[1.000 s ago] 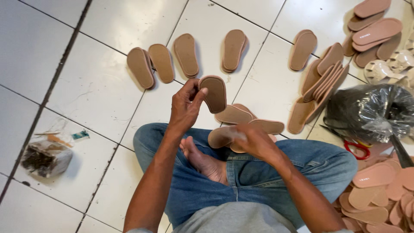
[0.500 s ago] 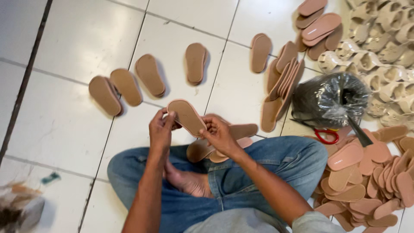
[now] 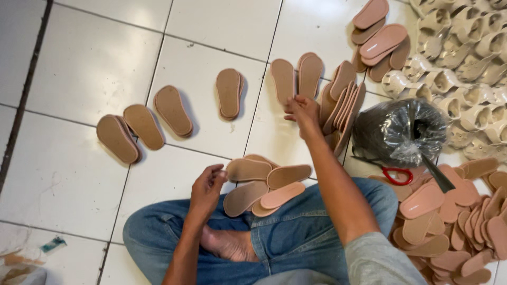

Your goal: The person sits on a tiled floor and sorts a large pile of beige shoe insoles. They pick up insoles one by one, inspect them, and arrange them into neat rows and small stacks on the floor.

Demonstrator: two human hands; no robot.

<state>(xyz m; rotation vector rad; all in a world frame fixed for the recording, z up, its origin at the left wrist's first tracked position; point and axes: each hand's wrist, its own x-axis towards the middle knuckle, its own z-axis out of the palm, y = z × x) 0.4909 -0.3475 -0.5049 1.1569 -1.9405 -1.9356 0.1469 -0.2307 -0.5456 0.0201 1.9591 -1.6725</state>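
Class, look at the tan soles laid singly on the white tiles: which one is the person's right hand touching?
The right hand touches the tan flat sole just left of its twin; the other four lie apart, farther left.

We see two tan insoles (image 3: 296, 76) lying flat side by side on the far tile, soles up, toes pointing away; our small tan insole pile (image 3: 264, 184) fans out nearby.
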